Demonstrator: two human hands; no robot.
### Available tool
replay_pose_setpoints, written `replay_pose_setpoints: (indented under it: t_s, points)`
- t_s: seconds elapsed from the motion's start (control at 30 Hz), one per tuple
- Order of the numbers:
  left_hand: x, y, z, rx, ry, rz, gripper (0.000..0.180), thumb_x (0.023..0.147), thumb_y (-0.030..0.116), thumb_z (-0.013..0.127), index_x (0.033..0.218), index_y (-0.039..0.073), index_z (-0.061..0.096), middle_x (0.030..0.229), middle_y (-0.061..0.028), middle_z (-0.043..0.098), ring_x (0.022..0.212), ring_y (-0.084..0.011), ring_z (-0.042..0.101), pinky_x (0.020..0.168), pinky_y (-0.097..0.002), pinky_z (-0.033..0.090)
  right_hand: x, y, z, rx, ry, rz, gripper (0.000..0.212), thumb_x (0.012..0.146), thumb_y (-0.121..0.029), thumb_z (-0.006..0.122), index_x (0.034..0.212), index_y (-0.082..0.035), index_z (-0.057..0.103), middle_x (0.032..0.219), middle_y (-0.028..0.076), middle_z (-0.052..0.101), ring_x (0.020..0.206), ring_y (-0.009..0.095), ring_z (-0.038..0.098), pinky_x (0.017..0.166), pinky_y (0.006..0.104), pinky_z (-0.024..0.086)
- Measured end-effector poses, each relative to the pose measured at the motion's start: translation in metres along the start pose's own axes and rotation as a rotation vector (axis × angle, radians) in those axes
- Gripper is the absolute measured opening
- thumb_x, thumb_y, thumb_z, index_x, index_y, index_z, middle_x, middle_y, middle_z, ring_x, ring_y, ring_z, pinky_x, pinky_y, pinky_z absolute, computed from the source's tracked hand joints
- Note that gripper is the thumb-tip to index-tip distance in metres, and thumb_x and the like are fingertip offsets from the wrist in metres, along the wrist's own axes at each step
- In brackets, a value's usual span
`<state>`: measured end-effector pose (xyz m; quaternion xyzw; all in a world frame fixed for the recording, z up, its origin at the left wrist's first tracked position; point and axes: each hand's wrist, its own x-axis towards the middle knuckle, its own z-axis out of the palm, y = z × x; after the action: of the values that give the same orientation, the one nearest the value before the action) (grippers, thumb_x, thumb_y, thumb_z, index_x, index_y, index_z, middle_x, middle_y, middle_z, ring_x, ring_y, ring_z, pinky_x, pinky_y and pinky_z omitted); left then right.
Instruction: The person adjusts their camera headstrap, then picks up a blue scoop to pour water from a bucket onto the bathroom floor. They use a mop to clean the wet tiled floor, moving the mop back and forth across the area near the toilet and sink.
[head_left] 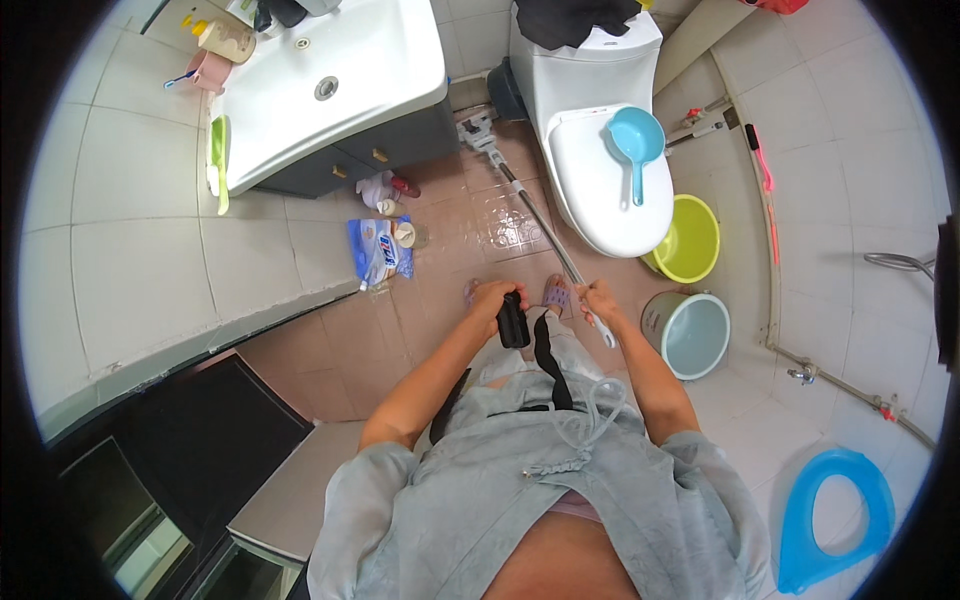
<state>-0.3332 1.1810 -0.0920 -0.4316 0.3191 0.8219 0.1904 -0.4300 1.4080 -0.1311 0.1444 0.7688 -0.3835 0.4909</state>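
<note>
My right hand point(597, 300) is wrapped around the upper part of a mop's metal pole point(545, 232), just below its white grip end point(607, 335). The pole slants away to the far left, and the mop's grey-white head point(480, 135) rests on the floor between the vanity and the toilet. In front of my waist, my left hand point(490, 303) is closed on a small black oblong object point(513, 322), whose exact kind I cannot make out. A black strap point(550, 365) hangs beside it over my clothes.
A white sink point(340, 60) stands at the far left, the closed toilet point(590, 190) ahead with a blue dipper point(637, 145) on its lid. Yellow-green basin point(697, 240) and pale bucket point(690, 335) stand right. A blue-white package point(378, 250) and bottles sit on the wet tiles point(505, 225).
</note>
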Motion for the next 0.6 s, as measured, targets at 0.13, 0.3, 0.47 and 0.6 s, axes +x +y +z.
replay_pose_setpoints:
  t_s: [0.13, 0.3, 0.47, 0.6]
  points:
    - [0.015, -0.014, -0.002, -0.043, -0.060, -0.046, 0.017, 0.086, 0.011, 0.049, 0.092, -0.002, 0.056, 0.078, -0.0138, 0.060, 0.065, -0.0242, 0.060, 0.058, -0.0373, 0.053, -0.017, 0.033, -0.014, -0.057, -0.054, -0.102, 0.039, 0.089, -0.029, 0.051, 0.062, -0.001, 0.046, 0.049, 0.007, 0.047, 0.033, 0.016, 0.044, 0.031, 0.0339, 0.037]
    - [0.015, -0.013, 0.015, 0.013, -0.060, -0.052, 0.017, 0.085, 0.011, 0.050, 0.091, -0.002, 0.058, 0.078, -0.0140, 0.061, 0.065, -0.0242, 0.062, 0.058, -0.0370, 0.053, -0.063, 0.136, -0.037, -0.453, 0.020, -0.145, 0.047, 0.089, -0.035, 0.047, 0.068, 0.006, 0.055, 0.054, 0.019, 0.054, 0.047, 0.028, 0.057, 0.050, 0.0399, 0.047]
    - [0.016, -0.011, 0.020, 0.055, -0.054, -0.071, 0.017, 0.085, 0.012, 0.051, 0.091, -0.002, 0.059, 0.079, -0.0140, 0.062, 0.066, -0.0237, 0.063, 0.058, -0.0363, 0.053, -0.139, 0.164, -0.045, -0.419, 0.085, -0.312, 0.046, 0.089, -0.031, 0.045, 0.073, 0.010, 0.059, 0.056, 0.019, 0.057, 0.042, 0.026, 0.057, 0.044, 0.0370, 0.046]
    - [0.018, -0.010, 0.022, 0.023, -0.103, -0.086, 0.017, 0.085, 0.011, 0.051, 0.090, -0.002, 0.059, 0.078, -0.0134, 0.062, 0.064, -0.0238, 0.062, 0.058, -0.0359, 0.053, -0.182, 0.179, -0.053, -0.284, 0.086, -0.232, 0.045, 0.089, -0.031, 0.047, 0.071, 0.009, 0.057, 0.054, 0.018, 0.056, 0.042, 0.024, 0.056, 0.043, 0.0354, 0.047]
